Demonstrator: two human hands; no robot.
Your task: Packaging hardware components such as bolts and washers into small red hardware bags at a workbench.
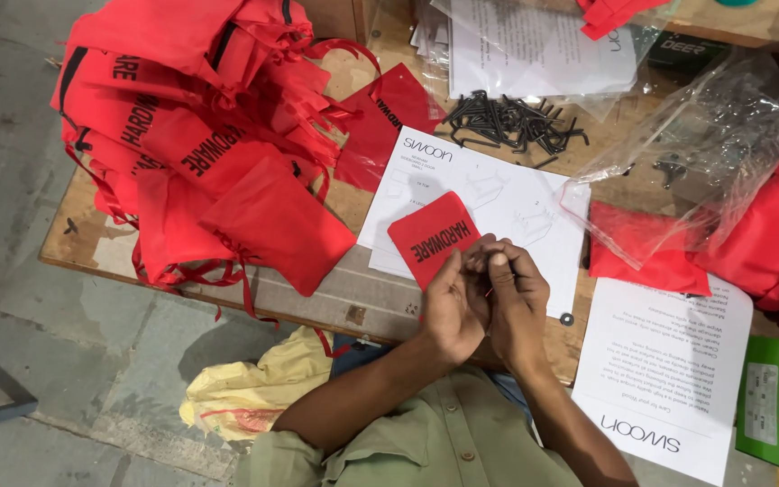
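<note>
Both of your hands, left hand (453, 302) and right hand (517, 298), pinch the small red drawstring bag (433, 236) at its mouth, holding it steady above the counter (335, 293).

- A packing station in a workshop or warehouse — a rough plywood bench (353, 298) over a stained concrete floor (11, 298).
- Red drawstring pouches (191, 135) heaped in one pile, all alike.
- Black screws (511, 122) loose beside clear plastic bags (687, 153).
- Printed instruction sheets (489, 194) lying about — kit packing, done by hand.
</note>
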